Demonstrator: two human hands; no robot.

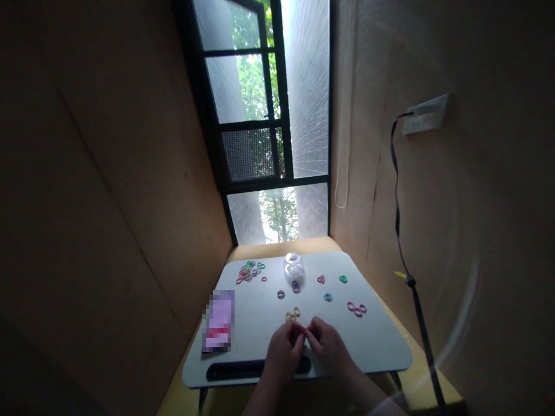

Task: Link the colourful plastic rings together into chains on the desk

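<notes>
My left hand (286,345) and my right hand (326,342) meet above the near middle of the white table, fingertips pinched together. A tiny reddish bit shows where they touch; what it is, I cannot make out. Just beyond my left fingers lie several yellow rings (293,315), which look like small hair ties. Farther back are purple rings (296,287), a dark ring cluster (281,294), blue-grey rings (328,297), red-pink rings (321,279) and green rings (343,279). Several pink rings (356,309) lie to the right.
A clear rounded container (293,269) stands at the back of the white folding table (255,341). A mixed pile of coloured rings (248,271) lies back left, a purple packet (220,320) below it. A dark slot (234,370) runs along the front edge. A black cord (418,312) hangs right.
</notes>
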